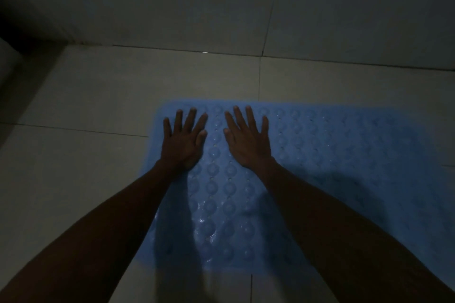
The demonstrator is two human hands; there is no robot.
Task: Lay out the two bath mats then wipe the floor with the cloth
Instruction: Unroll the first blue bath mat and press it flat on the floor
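A blue rubber bath mat (332, 155) with round bumps lies flat on the pale tiled floor (98, 106). My left hand (184, 140) rests palm down on the mat's far left corner, fingers spread. My right hand (246, 140) lies flat beside it, also with fingers apart, a narrow strip of mat between the two. Neither hand holds anything. Only one mat is in view, and no cloth shows.
The tiled wall (246, 7) rises just beyond the mat's far edge. A dark corner (22, 32) sits at the upper left. Bare floor tiles stretch to the left of the mat. The room is dim.
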